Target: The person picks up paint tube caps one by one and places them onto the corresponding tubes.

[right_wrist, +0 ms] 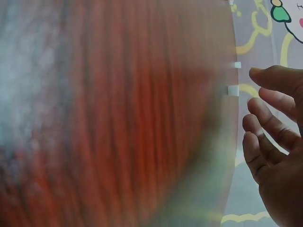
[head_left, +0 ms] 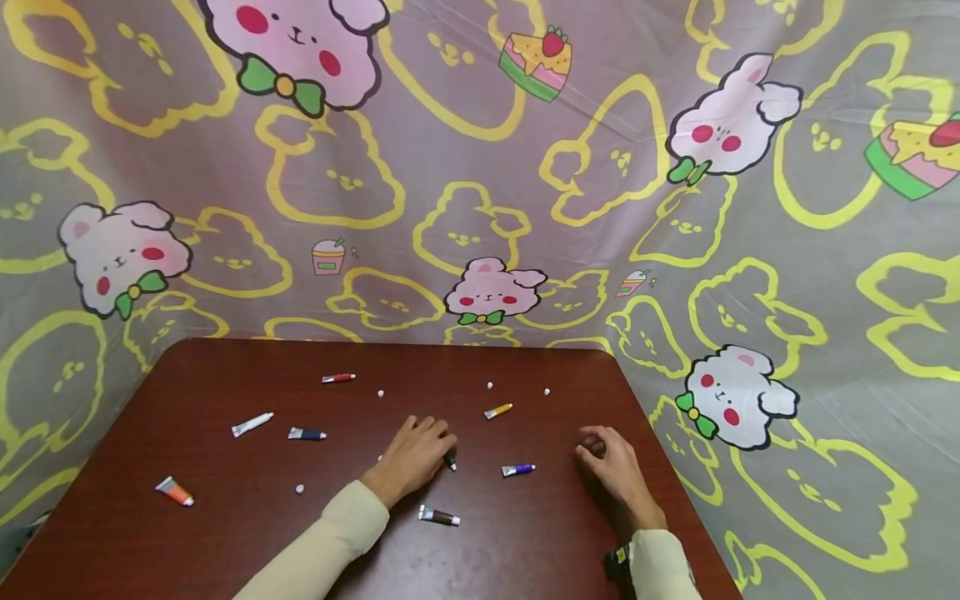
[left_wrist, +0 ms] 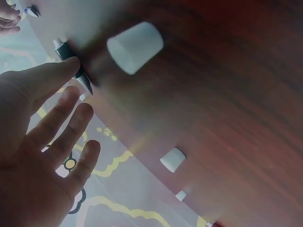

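My left hand is low over the middle of the table, its thumb and forefinger side at a small dark green paint tube. In the left wrist view the thumb lies across the middle of this green tube, pinching it; the forefinger is hidden, and the other fingers are spread. A brown tube lies nearer the front edge, and a purple tube lies between the hands. My right hand, fingers loosely bent and holding nothing, hovers at the table's right side.
Other tubes lie scattered: yellow, red, white, navy and orange. Several small white caps are spread about, one at front left and one at back right. A patterned cloth encloses the table.
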Motion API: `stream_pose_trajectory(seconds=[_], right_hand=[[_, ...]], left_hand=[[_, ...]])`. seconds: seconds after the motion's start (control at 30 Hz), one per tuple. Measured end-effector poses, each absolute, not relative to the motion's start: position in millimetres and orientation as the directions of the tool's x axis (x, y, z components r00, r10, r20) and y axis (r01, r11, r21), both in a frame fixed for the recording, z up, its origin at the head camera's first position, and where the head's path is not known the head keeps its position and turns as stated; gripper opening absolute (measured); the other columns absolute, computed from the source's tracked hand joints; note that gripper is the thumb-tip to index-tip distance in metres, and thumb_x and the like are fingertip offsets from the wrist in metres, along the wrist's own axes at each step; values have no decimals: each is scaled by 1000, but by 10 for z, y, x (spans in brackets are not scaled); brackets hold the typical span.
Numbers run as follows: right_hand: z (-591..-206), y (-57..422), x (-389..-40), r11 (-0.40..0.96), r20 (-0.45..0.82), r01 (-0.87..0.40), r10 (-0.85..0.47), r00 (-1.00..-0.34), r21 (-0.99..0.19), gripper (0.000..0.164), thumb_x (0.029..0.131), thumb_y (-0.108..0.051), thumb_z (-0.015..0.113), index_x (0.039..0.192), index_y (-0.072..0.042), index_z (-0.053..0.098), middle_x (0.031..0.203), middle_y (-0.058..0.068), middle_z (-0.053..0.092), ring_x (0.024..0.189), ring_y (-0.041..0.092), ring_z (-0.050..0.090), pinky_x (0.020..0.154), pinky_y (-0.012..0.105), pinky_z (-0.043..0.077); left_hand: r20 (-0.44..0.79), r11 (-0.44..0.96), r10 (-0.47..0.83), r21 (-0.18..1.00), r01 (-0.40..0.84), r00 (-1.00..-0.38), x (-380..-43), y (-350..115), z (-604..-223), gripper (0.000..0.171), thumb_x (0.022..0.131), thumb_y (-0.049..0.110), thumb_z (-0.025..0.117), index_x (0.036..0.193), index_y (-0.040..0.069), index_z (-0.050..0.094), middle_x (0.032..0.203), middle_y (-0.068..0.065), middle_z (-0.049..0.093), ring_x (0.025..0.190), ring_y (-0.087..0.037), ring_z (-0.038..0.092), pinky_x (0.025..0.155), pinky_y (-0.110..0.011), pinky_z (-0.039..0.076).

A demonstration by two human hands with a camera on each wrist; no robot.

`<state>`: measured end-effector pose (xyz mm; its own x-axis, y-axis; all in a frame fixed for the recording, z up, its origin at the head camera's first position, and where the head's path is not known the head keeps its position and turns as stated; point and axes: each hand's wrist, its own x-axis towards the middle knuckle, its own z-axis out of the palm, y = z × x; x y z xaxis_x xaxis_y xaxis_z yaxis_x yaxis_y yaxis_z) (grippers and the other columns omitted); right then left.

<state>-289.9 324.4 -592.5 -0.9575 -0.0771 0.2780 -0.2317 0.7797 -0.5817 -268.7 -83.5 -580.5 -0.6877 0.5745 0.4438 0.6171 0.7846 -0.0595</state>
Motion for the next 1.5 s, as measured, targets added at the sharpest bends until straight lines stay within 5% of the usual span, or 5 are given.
stream_pose_trajectory(seconds=[0.27,0.97,1.5], right_hand=[[-5935,3263,-2927,823,228,-183,-67,-971,-538,38,92,-15,87,127,-6,76,103,5,71,92,20,68,88,41,56],[-5924,3242,-2909,858,195,-171,-84,-977,-485,5,94,-13,84,97,-14,80,88,-3,68,81,13,64,78,38,52],[-5855,3182,-2904,858,184,-132,-44,-982,-497,10,90,-11,78,91,-20,72,85,-6,73,81,9,67,81,38,54]], left_hand=[[430,787,575,-58,614,-696,-2711,-833,-5771,20,87,21,88,102,24,77,106,2,72,98,-20,66,79,-37,45],[411,808,569,-118,577,-712,-2691,-763,-5779,12,86,25,87,92,24,78,100,4,72,95,-19,64,79,-39,45],[401,812,564,-112,573,-722,-2709,-761,-5764,19,81,26,88,93,22,74,97,5,73,94,-19,65,80,-40,46]])
